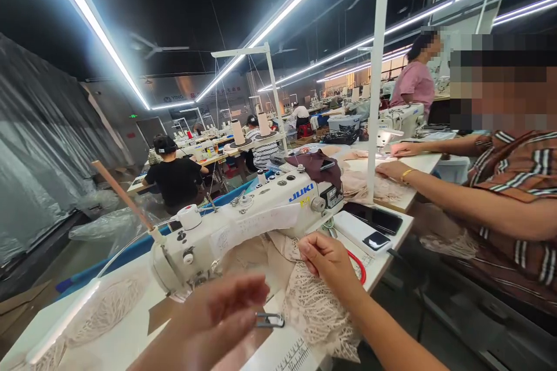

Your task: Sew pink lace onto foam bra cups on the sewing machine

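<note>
A white sewing machine [256, 208] stands across the worktable. My right hand [324, 258] is closed, thumb and fingers pinched at the upper edge of the beige lace fabric [319, 307] right of the machine's needle area. In front of the machine my left hand [217, 319], blurred, is raised with its fingers stretched out and apart from the fabric. Beside its thumb lies a small metal thread snipper [270, 319] on the table; whether the hand touches it is unclear.
A black phone [374, 217], a white box and a red ring [357, 268] lie at the table's right. A white pole [376, 81] rises behind them. On the right, a seated person's hands work at another machine [402, 122]. More lace fabric [107, 310] lies left.
</note>
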Available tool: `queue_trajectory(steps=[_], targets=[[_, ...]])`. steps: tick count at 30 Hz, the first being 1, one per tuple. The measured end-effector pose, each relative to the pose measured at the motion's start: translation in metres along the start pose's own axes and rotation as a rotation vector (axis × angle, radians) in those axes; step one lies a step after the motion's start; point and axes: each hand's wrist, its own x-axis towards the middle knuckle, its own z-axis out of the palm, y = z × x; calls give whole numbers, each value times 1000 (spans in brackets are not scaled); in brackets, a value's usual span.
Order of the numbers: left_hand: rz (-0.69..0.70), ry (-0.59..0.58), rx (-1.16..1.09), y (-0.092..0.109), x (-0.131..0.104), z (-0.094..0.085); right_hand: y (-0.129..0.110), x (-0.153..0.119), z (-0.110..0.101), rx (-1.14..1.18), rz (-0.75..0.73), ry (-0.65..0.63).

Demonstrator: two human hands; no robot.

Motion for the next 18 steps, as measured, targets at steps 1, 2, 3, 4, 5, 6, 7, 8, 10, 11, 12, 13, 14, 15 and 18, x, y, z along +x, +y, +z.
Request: queue_trajectory(steps=[1,2,3,4,5,6,7,8,10,11,12,13,14,15,18], targets=[[-100,25,-101,4,23,4,-1,0,0,-111,-67,-1],[-153,40,-184,7,47,8,-2,1,0,-218,-146,-14],[-176,60,-244,11,71,12,-3,1,1,-306,-232,-41],[-189,74,-282,15,92,16,-5,0,3,-365,-314,-82],[-210,82,-332,19,111,20,-6,-1,7,-395,-387,-132],[-241,93,-374,22,128,24,-7,-2,11,-408,-447,-186],[-256,103,-395,25,143,27,-8,-4,15,-414,-498,-240],[-255,118,-367,27,155,29,-9,-5,20,-418,-542,-296],[-209,191,-175,29,174,28,-11,-7,28,-422,-606,-400],[-177,245,-56,29,181,26,-11,-8,31,-419,-628,-445],[-145,307,53,28,187,22,-11,-7,32,-416,-643,-479],[-117,371,137,27,192,17,-11,-6,32,-413,-653,-499],[-95,425,191,26,196,11,-11,-5,30,-412,-653,-507],[-81,467,227,24,198,4,-11,-3,28,-408,-646,-508],[-71,523,344,24,195,-15,-12,2,17,-334,-591,-529]])
